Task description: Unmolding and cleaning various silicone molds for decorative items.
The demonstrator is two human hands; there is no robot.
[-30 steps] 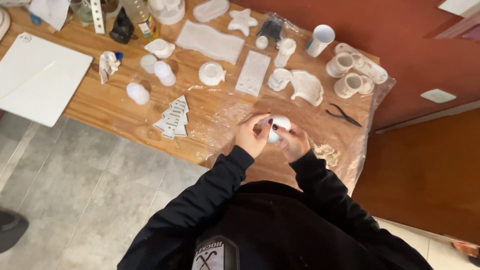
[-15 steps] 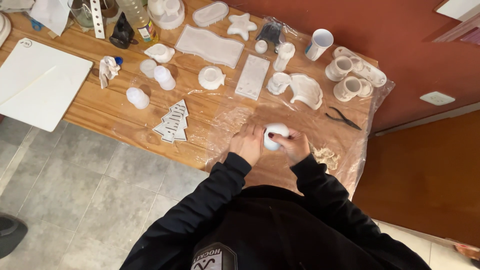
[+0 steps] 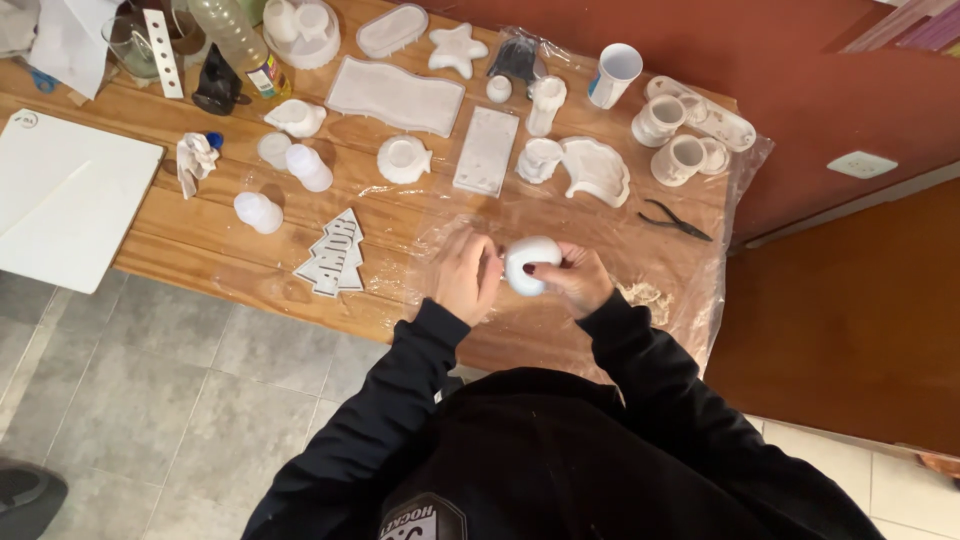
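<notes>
A small round white plaster piece [image 3: 530, 264] is held between both hands just above the plastic sheet [image 3: 690, 270] on the wooden table [image 3: 200, 240]. My right hand [image 3: 575, 280] grips it from the right, thumb on its front. Against the piece's left side rests my left hand [image 3: 467, 272], fingers curled. Both arms wear black sleeves. What lies under the piece is hidden.
White plaster casts and moulds cover the table: a tree-shaped piece [image 3: 335, 255], a flat rectangular slab [image 3: 487, 150], a star [image 3: 457, 48], cups [image 3: 680, 158]. Black pliers [image 3: 675, 220] lie to the right. A white board [image 3: 65, 200] sits at the left edge; a bottle [image 3: 235, 40] stands at the back.
The view has shifted slightly. My hands have turned the white piece a little while staying at the same spot on the table.
</notes>
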